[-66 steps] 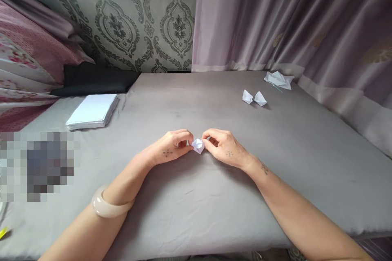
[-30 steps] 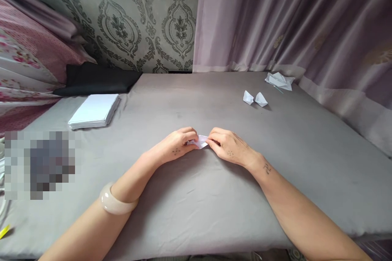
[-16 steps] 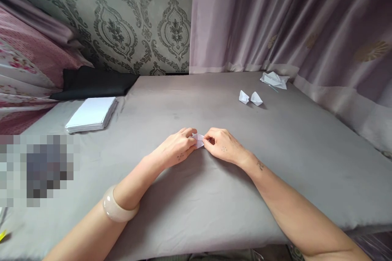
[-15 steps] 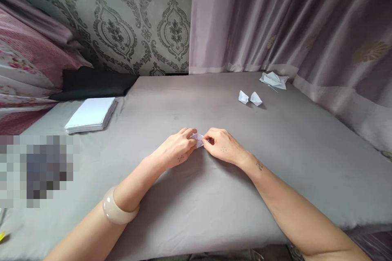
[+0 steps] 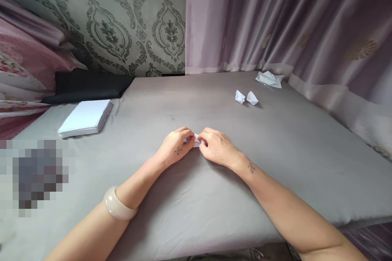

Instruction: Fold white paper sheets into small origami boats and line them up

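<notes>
A small folded piece of white paper (image 5: 196, 141) is pinched between my two hands, just above the middle of the grey-covered table (image 5: 196, 216). My left hand (image 5: 177, 143) grips its left end, thumb and fingers pressed together, with a pale bangle on that forearm. On the other end my right hand (image 5: 217, 147) is closed, fingertips bent onto the paper. Most of the paper is hidden by my fingers, so its full folded shape cannot be made out.
Two small folded paper pieces (image 5: 246, 97) stand at the back right. Behind them lie more folded papers (image 5: 269, 78) beside a thin greenish stick. A stack of white paper (image 5: 85, 118) sits at the left, near a black cloth (image 5: 92, 85). Curtains (image 5: 232, 20) hang along the right.
My hands have come closer together over the folded paper, and the left fingers have shifted their hold on it. The whole view has turned slightly.
</notes>
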`<state>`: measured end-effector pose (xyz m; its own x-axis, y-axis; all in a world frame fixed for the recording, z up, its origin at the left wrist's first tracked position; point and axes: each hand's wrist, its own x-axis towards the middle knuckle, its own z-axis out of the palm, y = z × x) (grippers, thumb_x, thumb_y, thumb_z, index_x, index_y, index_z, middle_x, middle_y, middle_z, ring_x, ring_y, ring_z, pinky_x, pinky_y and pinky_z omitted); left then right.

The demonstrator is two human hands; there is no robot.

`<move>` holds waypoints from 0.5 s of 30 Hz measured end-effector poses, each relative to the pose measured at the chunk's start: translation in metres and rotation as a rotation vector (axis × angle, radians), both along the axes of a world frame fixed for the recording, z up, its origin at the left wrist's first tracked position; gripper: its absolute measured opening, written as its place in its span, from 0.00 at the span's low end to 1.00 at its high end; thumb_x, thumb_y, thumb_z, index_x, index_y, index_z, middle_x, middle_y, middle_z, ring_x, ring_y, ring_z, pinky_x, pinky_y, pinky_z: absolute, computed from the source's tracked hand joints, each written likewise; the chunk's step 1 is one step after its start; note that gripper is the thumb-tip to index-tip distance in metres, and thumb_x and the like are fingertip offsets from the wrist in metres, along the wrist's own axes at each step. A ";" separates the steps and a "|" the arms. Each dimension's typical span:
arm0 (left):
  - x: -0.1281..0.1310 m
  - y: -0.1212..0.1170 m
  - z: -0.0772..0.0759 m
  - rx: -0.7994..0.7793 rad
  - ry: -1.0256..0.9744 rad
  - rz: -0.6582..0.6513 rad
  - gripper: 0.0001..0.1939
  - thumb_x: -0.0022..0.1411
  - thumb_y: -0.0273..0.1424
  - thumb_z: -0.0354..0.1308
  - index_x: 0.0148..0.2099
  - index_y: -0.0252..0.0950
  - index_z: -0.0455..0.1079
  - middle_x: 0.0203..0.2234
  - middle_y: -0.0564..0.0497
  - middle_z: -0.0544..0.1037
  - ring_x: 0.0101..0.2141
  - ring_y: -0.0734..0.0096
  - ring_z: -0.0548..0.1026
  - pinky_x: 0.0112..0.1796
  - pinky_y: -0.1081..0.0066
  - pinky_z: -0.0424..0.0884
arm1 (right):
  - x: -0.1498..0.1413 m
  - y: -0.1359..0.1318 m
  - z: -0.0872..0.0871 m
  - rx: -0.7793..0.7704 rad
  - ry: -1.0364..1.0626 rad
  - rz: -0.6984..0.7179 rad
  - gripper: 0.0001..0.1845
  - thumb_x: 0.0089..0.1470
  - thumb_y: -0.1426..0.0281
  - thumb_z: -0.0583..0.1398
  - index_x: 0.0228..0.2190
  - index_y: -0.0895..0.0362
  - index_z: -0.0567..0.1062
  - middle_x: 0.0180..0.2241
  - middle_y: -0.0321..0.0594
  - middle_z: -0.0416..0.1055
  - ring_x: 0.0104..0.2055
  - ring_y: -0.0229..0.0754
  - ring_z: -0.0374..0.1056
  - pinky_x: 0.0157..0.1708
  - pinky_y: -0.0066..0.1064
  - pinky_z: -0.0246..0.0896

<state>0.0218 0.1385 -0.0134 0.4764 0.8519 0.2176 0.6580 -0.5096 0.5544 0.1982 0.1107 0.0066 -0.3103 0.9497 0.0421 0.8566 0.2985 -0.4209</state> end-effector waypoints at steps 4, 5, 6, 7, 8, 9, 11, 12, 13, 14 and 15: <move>0.000 0.000 0.000 -0.056 -0.015 0.030 0.11 0.63 0.31 0.49 0.34 0.37 0.72 0.35 0.51 0.75 0.26 0.76 0.71 0.31 0.74 0.68 | -0.005 0.004 0.001 -0.024 0.002 -0.043 0.10 0.57 0.65 0.55 0.31 0.53 0.75 0.37 0.36 0.72 0.35 0.38 0.68 0.30 0.29 0.50; 0.000 -0.001 0.001 -0.065 -0.014 0.034 0.11 0.63 0.31 0.48 0.35 0.37 0.72 0.35 0.51 0.75 0.26 0.76 0.71 0.32 0.74 0.68 | -0.006 0.006 0.001 -0.030 0.005 -0.051 0.09 0.57 0.65 0.55 0.30 0.53 0.75 0.38 0.36 0.72 0.35 0.38 0.67 0.30 0.29 0.50; -0.001 -0.001 0.001 -0.071 -0.011 0.032 0.11 0.64 0.31 0.48 0.35 0.37 0.72 0.35 0.51 0.75 0.27 0.75 0.71 0.32 0.73 0.68 | -0.007 0.007 0.001 -0.035 0.006 -0.054 0.09 0.57 0.65 0.56 0.31 0.52 0.75 0.38 0.35 0.72 0.36 0.38 0.68 0.30 0.29 0.50; -0.003 -0.002 0.002 -0.076 -0.004 0.023 0.11 0.64 0.32 0.48 0.36 0.37 0.72 0.35 0.50 0.75 0.29 0.73 0.72 0.33 0.73 0.69 | -0.008 0.008 0.000 -0.038 0.005 -0.052 0.08 0.57 0.66 0.56 0.32 0.52 0.75 0.39 0.35 0.72 0.37 0.37 0.68 0.31 0.29 0.50; -0.005 -0.002 0.002 -0.075 0.006 0.010 0.10 0.64 0.33 0.50 0.37 0.37 0.72 0.36 0.50 0.76 0.31 0.71 0.72 0.34 0.72 0.69 | -0.009 0.009 0.000 -0.040 0.000 -0.048 0.08 0.57 0.67 0.56 0.32 0.52 0.75 0.39 0.35 0.72 0.37 0.37 0.68 0.31 0.29 0.50; -0.008 -0.003 0.003 -0.067 0.022 -0.004 0.09 0.62 0.35 0.52 0.38 0.37 0.72 0.36 0.49 0.76 0.34 0.69 0.73 0.35 0.71 0.69 | -0.010 0.010 0.000 -0.042 -0.010 -0.044 0.08 0.58 0.68 0.55 0.33 0.52 0.75 0.40 0.35 0.72 0.38 0.38 0.68 0.31 0.29 0.50; -0.014 -0.004 0.003 -0.040 0.069 -0.044 0.10 0.59 0.37 0.57 0.40 0.38 0.71 0.37 0.49 0.76 0.39 0.64 0.72 0.37 0.69 0.69 | -0.011 0.010 0.001 -0.045 -0.037 -0.039 0.09 0.59 0.68 0.54 0.33 0.53 0.75 0.40 0.36 0.72 0.38 0.38 0.68 0.31 0.29 0.49; -0.016 -0.004 0.002 -0.023 0.095 -0.061 0.10 0.59 0.38 0.58 0.41 0.39 0.71 0.39 0.49 0.76 0.40 0.63 0.72 0.37 0.69 0.69 | -0.012 0.010 0.001 -0.049 -0.053 -0.037 0.10 0.60 0.68 0.53 0.32 0.54 0.75 0.40 0.37 0.72 0.38 0.38 0.67 0.31 0.29 0.49; -0.019 -0.005 0.002 -0.006 0.117 -0.069 0.09 0.60 0.37 0.57 0.41 0.39 0.71 0.40 0.49 0.76 0.41 0.63 0.72 0.37 0.69 0.69 | -0.012 0.010 0.002 -0.054 -0.069 -0.035 0.11 0.60 0.68 0.53 0.31 0.54 0.74 0.40 0.37 0.71 0.38 0.38 0.67 0.31 0.29 0.49; -0.020 -0.006 0.001 0.013 0.135 -0.071 0.08 0.62 0.36 0.55 0.41 0.39 0.71 0.42 0.49 0.75 0.41 0.64 0.72 0.36 0.70 0.69 | -0.013 0.011 0.003 -0.060 -0.085 -0.030 0.12 0.60 0.68 0.52 0.30 0.55 0.74 0.39 0.38 0.71 0.38 0.38 0.67 0.31 0.29 0.49; -0.021 -0.006 0.001 0.034 0.149 -0.074 0.08 0.64 0.34 0.53 0.41 0.40 0.71 0.43 0.49 0.75 0.42 0.65 0.72 0.35 0.70 0.68 | -0.013 0.011 0.004 -0.066 -0.101 -0.024 0.13 0.60 0.69 0.52 0.29 0.55 0.74 0.39 0.38 0.71 0.38 0.38 0.67 0.30 0.29 0.49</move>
<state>0.0003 0.1321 -0.0125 0.5665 0.8067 0.1681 0.6916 -0.5764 0.4352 0.1850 0.1220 0.0106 -0.2868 0.9567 -0.0509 0.9022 0.2518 -0.3501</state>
